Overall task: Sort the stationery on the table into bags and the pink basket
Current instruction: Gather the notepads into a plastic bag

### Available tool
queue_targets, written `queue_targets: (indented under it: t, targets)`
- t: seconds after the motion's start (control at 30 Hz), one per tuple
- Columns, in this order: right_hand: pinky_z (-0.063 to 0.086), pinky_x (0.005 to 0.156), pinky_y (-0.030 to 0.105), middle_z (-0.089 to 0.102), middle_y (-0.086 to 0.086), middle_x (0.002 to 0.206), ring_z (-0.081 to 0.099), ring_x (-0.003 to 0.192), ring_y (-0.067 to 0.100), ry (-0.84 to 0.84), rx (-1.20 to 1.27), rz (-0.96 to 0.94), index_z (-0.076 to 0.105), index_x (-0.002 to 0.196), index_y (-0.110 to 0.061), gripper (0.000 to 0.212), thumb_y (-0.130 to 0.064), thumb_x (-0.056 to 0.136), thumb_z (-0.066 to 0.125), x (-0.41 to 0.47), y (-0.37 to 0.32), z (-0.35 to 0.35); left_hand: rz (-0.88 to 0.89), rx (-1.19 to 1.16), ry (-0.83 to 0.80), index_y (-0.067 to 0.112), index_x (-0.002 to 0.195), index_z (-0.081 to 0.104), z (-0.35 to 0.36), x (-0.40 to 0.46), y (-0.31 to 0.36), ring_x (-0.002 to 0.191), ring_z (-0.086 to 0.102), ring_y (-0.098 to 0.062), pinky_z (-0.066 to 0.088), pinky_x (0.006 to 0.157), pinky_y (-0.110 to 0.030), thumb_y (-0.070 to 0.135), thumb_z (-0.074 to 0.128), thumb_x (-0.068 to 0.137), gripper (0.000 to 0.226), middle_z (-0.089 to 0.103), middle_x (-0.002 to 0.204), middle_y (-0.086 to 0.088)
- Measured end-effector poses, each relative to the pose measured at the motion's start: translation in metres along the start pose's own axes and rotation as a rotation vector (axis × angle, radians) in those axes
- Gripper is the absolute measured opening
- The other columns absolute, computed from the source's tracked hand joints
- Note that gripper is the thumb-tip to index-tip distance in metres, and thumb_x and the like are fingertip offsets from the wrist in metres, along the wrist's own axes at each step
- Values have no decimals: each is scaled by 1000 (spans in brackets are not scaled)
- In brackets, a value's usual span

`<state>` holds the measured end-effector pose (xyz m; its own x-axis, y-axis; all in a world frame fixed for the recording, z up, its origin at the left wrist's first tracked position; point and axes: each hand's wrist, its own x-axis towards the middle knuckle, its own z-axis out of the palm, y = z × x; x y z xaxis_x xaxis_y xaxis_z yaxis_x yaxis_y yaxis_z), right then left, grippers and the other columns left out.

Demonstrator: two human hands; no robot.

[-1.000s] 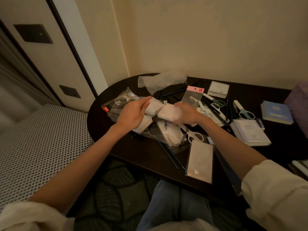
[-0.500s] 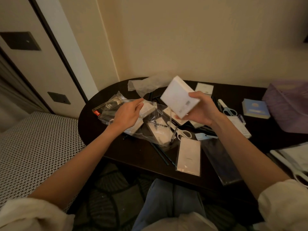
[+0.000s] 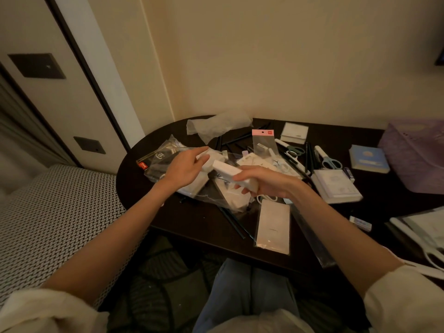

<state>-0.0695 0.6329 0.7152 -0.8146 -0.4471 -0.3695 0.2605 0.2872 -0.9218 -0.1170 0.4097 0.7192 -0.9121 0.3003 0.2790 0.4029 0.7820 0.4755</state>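
Hands meet mid-table: right hand grips white box, left hand holds clear bag.

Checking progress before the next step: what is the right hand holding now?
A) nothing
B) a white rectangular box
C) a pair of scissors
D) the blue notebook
B: the right hand has its fingers curled round a white rectangular box, held over the clear bag that the left hand grips.

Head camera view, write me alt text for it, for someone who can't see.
A seated person's right hand holds a white box toward a clear bag that the left hand grips at its mouth. They work over a dark table strewn with scissors, notepads and pencils, pink basket at far right.
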Motion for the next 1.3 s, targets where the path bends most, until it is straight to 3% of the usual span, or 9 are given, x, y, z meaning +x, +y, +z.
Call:
queue_targets:
  t: [0.17, 0.37, 0.57, 0.67, 0.77, 0.97, 1.13, 1.23, 1.3]
  targets:
    - [39, 74, 25, 40, 1, 134, 45, 103, 13, 125, -239, 6, 37, 144, -27, 74, -37, 78, 69, 28, -3, 14, -24, -103, -132, 17, 141, 46, -4, -3, -12, 62, 46, -6, 36, 58, -24, 12, 53, 95, 47, 51, 71, 2]
    - [29, 110, 37, 23, 5, 155, 25, 140, 26, 218, -630, -39, 23, 151, -21, 91, -38, 78, 74, 63, -3, 29, -25, -236, -280, 17, 138, 46, -12, -14, -26, 69, 48, -8, 40, 67, -26, 2, 51, 91, 49, 49, 77, 3]
    - [32, 110, 46, 29, 13, 150, 29, 137, 32, 347, -635, -102, 24, 149, -18, 103, -53, 68, 78, 90, 8, 53, 6, -466, -360, 14, 136, 46, -19, -24, -28, 77, 55, -14, 46, 71, -29, 16, 51, 96, 40, 55, 89, -7]
    - [32, 111, 40, 28, 7, 151, 30, 137, 27, 300, -478, -122, 27, 148, -18, 99, -50, 70, 79, 95, 9, 50, -44, -490, -39, 13, 127, 56, -22, -27, -43, 98, 57, -15, 48, 85, -30, 22, 50, 97, 32, 57, 108, -7]
    - [33, 104, 34, 24, 3, 151, 30, 135, 23, 250, -345, -96, 28, 149, -20, 91, -45, 76, 76, 97, 7, 45, -332, -159, 252, 18, 137, 47, -20, -24, -83, 123, 42, -26, 37, 106, -43, 31, 54, 96, 44, 42, 131, -10]
    - [28, 111, 38, 23, 7, 153, 24, 139, 26, 289, -453, -132, 22, 149, -18, 94, -40, 76, 77, 111, -2, 55, -501, -241, 78, 30, 146, 30, -1, -17, -120, 135, 30, -38, 26, 112, -55, 43, 35, 101, 47, 30, 147, -18]
    - [27, 107, 34, 27, 8, 150, 27, 137, 26, 318, -676, -227, 19, 149, -16, 102, -47, 72, 79, 122, -6, 74, -433, -289, 125, 31, 141, 38, 3, -17, -130, 113, 53, -26, 40, 102, -54, 43, 31, 98, 45, 56, 122, -8]
    - [28, 92, 17, 38, 8, 144, 37, 131, 23, 247, -593, -205, 28, 145, -12, 81, -36, 82, 74, 124, -9, 73, -381, -280, 125, 27, 146, 35, 3, -23, -126, 86, 58, -20, 46, 91, -46, 29, 31, 104, 43, 59, 94, -1]
    - [28, 88, 16, 40, 8, 143, 39, 130, 23, 199, -580, -150, 29, 145, -11, 71, -28, 88, 68, 123, -14, 69, -366, -263, 123, 26, 149, 30, 2, -25, -125, 87, 59, -23, 45, 91, -47, 27, 30, 105, 44, 58, 92, 0]
